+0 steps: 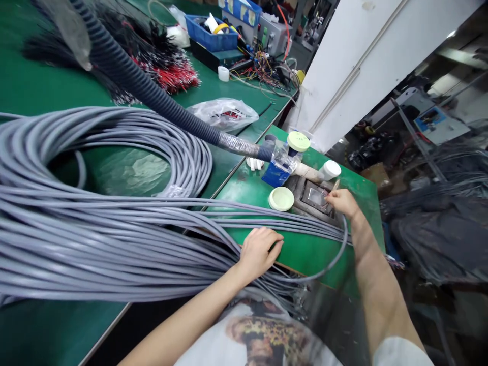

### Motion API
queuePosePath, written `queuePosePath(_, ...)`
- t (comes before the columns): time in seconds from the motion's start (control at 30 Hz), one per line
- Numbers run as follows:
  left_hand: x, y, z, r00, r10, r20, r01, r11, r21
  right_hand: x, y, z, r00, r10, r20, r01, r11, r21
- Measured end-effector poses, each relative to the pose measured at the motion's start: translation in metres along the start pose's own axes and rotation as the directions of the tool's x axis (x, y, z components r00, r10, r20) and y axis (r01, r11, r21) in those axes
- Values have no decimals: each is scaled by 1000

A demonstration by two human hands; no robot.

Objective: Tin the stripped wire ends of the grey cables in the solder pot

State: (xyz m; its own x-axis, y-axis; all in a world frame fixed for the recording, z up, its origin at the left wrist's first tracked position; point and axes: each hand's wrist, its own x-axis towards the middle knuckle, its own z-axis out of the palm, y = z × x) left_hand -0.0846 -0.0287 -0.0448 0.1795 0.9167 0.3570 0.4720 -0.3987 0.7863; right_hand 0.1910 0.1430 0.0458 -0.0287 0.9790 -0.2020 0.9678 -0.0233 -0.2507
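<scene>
My right hand [343, 202] pinches the end of a grey cable [335, 258], which loops up to it from the near side. Its fingertips are at the edge of a dark, square solder pot [318, 198] with a shiny silver surface. The thin wire ends at the fingertips are too small to make out. My left hand [261, 250] lies palm down with curled fingers over the bundle of grey cables [160, 254]; its palm side is hidden. More grey cables pass between my hands and the pot.
A ribbed hose [152, 96] ends beside the pot at a blue box [275, 174]. Round lids [281, 199] and a white cap [331, 170] surround the pot. Behind lie a clear plastic bag [226, 114], black and red wires [175, 73] and a blue bin [211, 36].
</scene>
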Motion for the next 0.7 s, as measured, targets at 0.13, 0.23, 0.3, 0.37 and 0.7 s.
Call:
queuePosePath(0.13, 0, 0, -1, 1000, 5, 9, -5, 1000, 10, 5, 6, 6, 996, 61, 59, -58, 997, -54)
queuePosePath(0.23, 0, 1, -1, 1000, 4, 12, -5, 1000, 14, 9, 6, 9, 993, 89, 82, -81, 992, -96)
queuePosePath(0.3, 0, 1, -1, 1000, 3, 13, -3, 1000, 18, 12, 7, 11, 990, 108, 94, -96, 988, -124)
queuePosePath(0.37, 0, 1, -1, 1000, 3, 14, -4, 1000, 21, 15, 8, 13, 987, 125, 103, -108, 983, -151)
queuePosePath(0.7, 1, 1, 0, 1000, 5, 10, -5, 999, 32, 23, 8, 15, 982, 154, 109, -144, 985, -95)
